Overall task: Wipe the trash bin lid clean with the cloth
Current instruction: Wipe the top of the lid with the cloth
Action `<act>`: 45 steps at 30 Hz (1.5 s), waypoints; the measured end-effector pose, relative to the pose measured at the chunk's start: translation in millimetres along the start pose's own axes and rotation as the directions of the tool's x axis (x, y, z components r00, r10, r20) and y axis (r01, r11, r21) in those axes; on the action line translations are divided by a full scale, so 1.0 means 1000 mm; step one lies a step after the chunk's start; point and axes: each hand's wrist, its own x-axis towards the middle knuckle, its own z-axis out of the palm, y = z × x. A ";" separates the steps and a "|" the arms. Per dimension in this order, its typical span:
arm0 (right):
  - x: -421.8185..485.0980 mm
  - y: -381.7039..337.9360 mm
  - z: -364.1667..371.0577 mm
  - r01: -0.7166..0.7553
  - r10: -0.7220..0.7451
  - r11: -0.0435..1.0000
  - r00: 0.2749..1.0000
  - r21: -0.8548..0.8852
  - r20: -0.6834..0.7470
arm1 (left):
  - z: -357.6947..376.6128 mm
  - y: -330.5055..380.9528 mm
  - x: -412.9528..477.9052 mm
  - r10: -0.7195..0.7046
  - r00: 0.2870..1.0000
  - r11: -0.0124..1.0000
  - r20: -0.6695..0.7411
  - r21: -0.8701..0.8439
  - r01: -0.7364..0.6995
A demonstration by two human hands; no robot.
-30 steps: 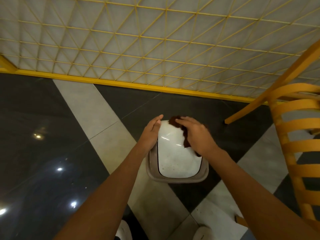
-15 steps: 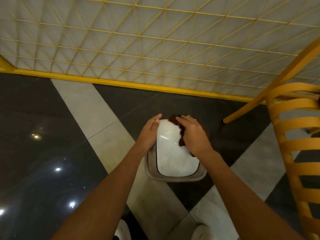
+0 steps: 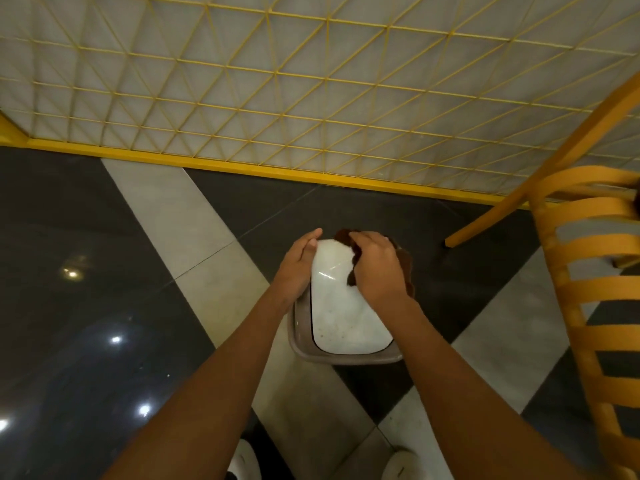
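Note:
A small trash bin with a grey-brown rim point(image 3: 346, 359) stands on the floor in front of me, closed by a white lid point(image 3: 341, 317). My left hand point(image 3: 298, 263) rests against the lid's far left edge, fingers straight. My right hand point(image 3: 375, 266) presses a dark brown cloth point(image 3: 405, 266) on the lid's far right part, fingers curled over it. The cloth hangs over the bin's right side; most of it is hidden under my hand. Small specks show on the near part of the lid.
An orange slatted chair point(image 3: 588, 299) stands close on the right, one leg point(image 3: 485, 223) angled toward the bin. A yellow-framed lattice wall point(image 3: 311, 98) runs behind the bin. The glossy floor has dark and pale tiles. My shoes point(image 3: 244, 462) show at the bottom.
My right hand with the cloth has shifted slightly toward the lid's far edge and its fingers have curled more over the cloth. The left hand stays on the lid's left edge.

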 end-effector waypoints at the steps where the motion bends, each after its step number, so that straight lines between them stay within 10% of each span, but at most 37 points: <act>1: 0.002 -0.003 -0.004 -0.067 0.067 0.998 0.998 -0.004 0.015 | 0.000 0.000 0.000 -0.003 1.000 1.000 0.002 0.004 0.003; 5: -0.004 -0.032 0.005 0.044 -0.043 0.999 0.998 -0.021 0.039 | 0.000 -0.003 0.002 -0.007 1.000 1.000 0.001 -0.023 0.007; 10: -0.016 -0.053 0.009 0.039 -0.074 0.934 0.993 0.356 0.087 | -0.004 0.004 -0.001 -0.045 0.996 0.983 0.080 -0.172 0.058; 15: -0.014 -0.032 -0.017 -0.057 -0.095 0.775 0.974 0.629 0.205 | 0.006 0.022 -0.020 0.281 0.897 0.954 -0.341 0.204 -0.221; 18: -0.006 -0.011 -0.031 -0.033 -0.116 0.719 0.979 0.694 0.168 | 0.023 0.019 -0.034 0.412 0.902 0.814 -0.130 0.496 -0.301; 23: 0.006 0.044 -0.028 0.100 -0.102 0.905 0.995 0.413 -0.019 | 0.031 0.013 -0.029 0.318 0.948 0.597 0.005 0.776 -0.204; 34: 0.005 0.066 0.018 0.075 0.003 0.706 0.994 0.704 -0.109 | 0.025 -0.014 -0.054 0.563 0.810 0.506 0.163 0.707 -0.494; 38: 0.008 0.069 0.019 0.091 -0.016 0.697 0.994 0.711 -0.112 | 0.024 0.016 -0.031 0.420 0.897 0.585 0.136 0.715 -0.382; 45: 0.012 0.072 0.021 0.088 -0.044 0.707 0.996 0.702 -0.080 | 0.013 0.006 -0.042 0.466 0.848 0.500 0.254 0.715 -0.489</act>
